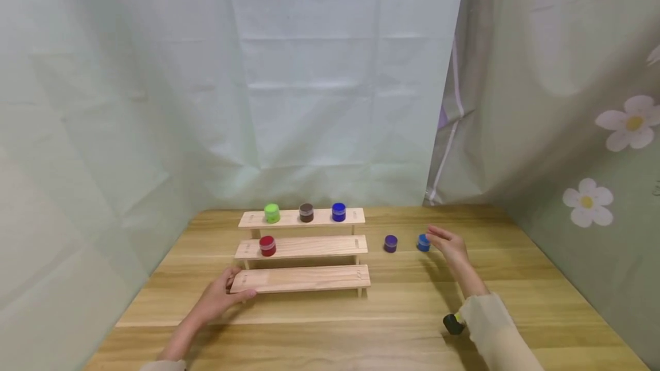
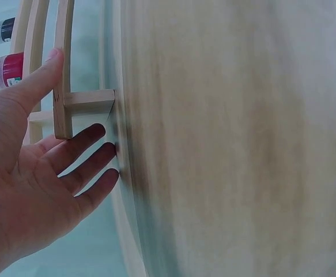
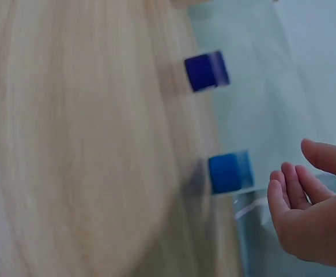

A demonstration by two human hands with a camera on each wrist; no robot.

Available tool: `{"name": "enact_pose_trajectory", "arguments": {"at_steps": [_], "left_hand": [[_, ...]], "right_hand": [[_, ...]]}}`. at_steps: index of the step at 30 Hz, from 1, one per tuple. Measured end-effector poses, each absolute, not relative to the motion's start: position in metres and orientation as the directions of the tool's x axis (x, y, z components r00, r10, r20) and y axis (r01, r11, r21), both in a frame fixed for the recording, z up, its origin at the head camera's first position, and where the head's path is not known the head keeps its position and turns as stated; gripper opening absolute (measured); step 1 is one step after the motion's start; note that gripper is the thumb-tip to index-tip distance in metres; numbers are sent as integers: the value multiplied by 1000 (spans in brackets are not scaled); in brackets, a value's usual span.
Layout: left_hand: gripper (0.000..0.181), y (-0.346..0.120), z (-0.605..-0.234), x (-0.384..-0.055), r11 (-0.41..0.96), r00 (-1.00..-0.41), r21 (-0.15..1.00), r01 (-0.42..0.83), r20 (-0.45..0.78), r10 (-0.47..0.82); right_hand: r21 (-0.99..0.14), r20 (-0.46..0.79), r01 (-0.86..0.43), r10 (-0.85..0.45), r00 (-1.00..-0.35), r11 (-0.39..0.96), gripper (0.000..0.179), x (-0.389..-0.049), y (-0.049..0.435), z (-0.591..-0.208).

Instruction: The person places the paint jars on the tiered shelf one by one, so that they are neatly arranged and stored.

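Observation:
A three-step wooden display rack stands on the table. My left hand holds the left end of its lowest step. In the left wrist view, the thumb lies against the board's edge and the other fingers extend around its end. My right hand hovers beside a light blue jar; the right wrist view has a gap between the bent fingers and the light blue jar. To that jar's left sits a purple jar.
On the top step stand a green jar, a dark brown jar and a blue jar. A red jar occupies the middle step's left side. Pale curtains surround the wooden table at the back and sides.

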State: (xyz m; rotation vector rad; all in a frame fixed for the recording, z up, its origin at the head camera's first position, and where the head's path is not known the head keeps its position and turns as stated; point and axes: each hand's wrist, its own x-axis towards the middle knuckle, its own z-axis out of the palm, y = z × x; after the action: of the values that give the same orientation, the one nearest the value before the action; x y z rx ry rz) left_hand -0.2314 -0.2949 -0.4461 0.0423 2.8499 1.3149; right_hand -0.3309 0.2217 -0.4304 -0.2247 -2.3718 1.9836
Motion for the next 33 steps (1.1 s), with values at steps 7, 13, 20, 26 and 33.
{"name": "enact_pose_trajectory", "arguments": {"at_steps": [7, 13, 20, 26, 33], "left_hand": [[77, -296, -446, -231, 642, -1000, 766, 23, 9, 25], [74, -298, -445, -231, 637, -999, 770, 27, 7, 34], [69, -296, -446, -230, 636, -999, 771, 29, 13, 30], [69, -296, -447, -231, 648, -999, 761, 34, 24, 25], [69, -296, -448, -231, 640, -1000, 768, 25, 10, 26]], "right_hand": [[-967, -58, 96, 164, -985, 234, 54, -340, 225, -445], [-964, -82, 101, 87, -993, 247, 62, -347, 223, -452], [-959, -97, 121, 106, -990, 255, 59, -351, 219, -459], [-957, -93, 122, 118, -989, 264, 58, -353, 219, -463], [-954, -77, 110, 127, -989, 280, 54, -355, 220, -465]]}}
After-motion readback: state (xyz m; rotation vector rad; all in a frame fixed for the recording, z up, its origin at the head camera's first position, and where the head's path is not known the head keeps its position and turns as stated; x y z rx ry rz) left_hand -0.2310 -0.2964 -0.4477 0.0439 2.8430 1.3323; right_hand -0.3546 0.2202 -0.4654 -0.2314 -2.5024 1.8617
